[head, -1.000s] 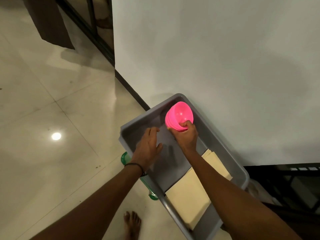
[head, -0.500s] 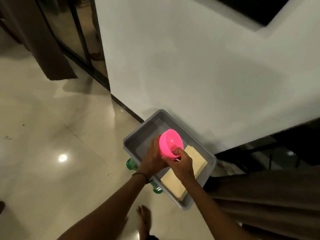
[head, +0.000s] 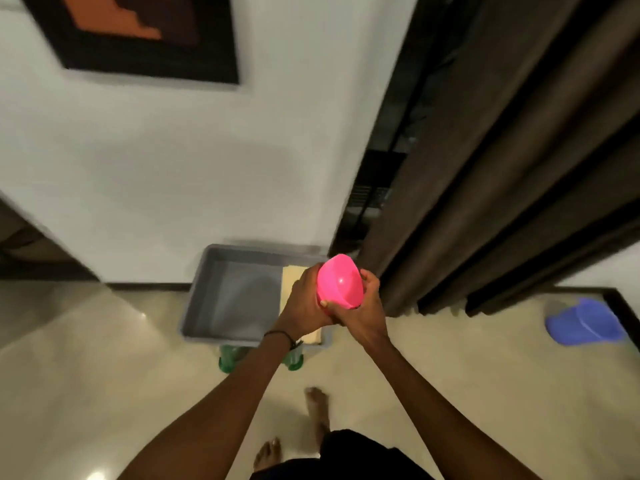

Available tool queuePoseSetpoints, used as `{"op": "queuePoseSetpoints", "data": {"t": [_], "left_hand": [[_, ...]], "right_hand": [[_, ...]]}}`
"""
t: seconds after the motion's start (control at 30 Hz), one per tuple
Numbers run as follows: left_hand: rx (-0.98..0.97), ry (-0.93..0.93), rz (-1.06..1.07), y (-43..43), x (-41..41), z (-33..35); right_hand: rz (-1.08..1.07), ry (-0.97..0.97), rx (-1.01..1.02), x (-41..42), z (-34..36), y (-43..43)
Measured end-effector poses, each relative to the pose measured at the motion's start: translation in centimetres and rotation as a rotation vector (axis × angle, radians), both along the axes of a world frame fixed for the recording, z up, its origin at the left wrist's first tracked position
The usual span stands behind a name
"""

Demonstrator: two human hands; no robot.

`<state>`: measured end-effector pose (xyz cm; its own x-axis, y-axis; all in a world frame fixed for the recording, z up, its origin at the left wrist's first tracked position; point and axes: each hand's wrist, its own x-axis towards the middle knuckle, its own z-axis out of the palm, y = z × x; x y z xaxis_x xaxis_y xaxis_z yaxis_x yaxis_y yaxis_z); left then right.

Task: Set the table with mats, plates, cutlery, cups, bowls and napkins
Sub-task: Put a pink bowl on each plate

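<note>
A bright pink, round plastic bowl (head: 341,282) is held in the air in front of the right end of a grey rectangular plastic tub (head: 197,296), which sits on the floor. The bowl is tilted so that its glossy inside faces up toward the camera. Whether it is a single bowl or several nested together cannot be told.

Both hands grip it. The left hand (head: 306,304) wraps round the bowl's left side with curled fingers, and the right hand (head: 363,313) clasps its right and lower side, its fingers curled round the outside. The two hands touch below the bowl. A thin black band (head: 280,336) circles the left wrist.

Inside the tub, at its right end, lies a flat cream-coloured stack of mats or napkins (head: 290,278), partly hidden behind the left hand. The tub backs against a white wall (head: 173,168).

Two green, translucent rounded objects (head: 227,360) peek out from under the tub's near edge. A brown pleated curtain (head: 485,150) hangs to the right of the tub. Farther right of the tub, well apart from it, a blue plastic object (head: 585,322) lies on the cream tiled floor (head: 86,358). On the wall above the tub is a dark-framed picture with an orange patch (head: 138,32). Nearer than the tub, the person's bare feet (head: 317,403) stand on the floor.
</note>
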<state>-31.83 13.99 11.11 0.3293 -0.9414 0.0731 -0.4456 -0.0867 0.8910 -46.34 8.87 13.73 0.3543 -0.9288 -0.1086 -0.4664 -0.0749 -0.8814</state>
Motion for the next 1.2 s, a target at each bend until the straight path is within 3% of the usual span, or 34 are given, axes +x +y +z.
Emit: {"op": "queuePoseSetpoints", "data": {"t": [0.4,0.8,1.2], "left_hand": [[0.007,-0.072,-0.628,-8.8,-23.1,3.2],[0.05,-0.07,-1.11,-16.7,-54.6,5.1],[0.015,-0.056,-1.535,-18.6,-75.6,5.2]], "right_hand": [[-0.57,-0.071,0.041,-24.4,0.3,-0.5],[-1.077,-0.021,-0.002,-52.9,2.2,-1.6],[-1.489,-0.041,0.019,-68.7,2.2,0.6]]}}
